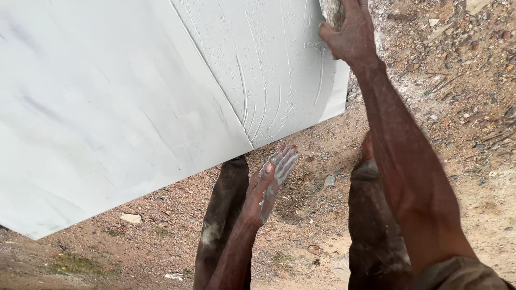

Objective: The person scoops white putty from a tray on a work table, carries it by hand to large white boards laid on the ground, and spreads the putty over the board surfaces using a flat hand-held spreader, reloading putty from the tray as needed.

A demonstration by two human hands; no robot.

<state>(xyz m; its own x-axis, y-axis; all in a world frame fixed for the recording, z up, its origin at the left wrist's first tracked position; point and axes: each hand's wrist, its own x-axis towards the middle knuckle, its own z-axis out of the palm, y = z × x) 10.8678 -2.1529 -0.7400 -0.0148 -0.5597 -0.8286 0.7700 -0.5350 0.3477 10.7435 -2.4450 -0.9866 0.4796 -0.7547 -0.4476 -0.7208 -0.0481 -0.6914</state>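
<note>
One white panel (pixel 123 96), large, coated in wet filler, tilted; its lower edge runs from lower left up to the right corner. The panel lies ahead of and above both hands. Right hand (pixel 349 35) nearer: up at the panel's right edge near the top, fingers closed around a grey lump (pixel 332 12), pressed to the surface; curved scrape marks fan below it. Left hand (pixel 271 182) open, fingers spread, palm smeared white, just below the lower edge, apart from the panel. Two legs below. Ground (pixel 457 107): bare dirt, scattered stones.
</note>
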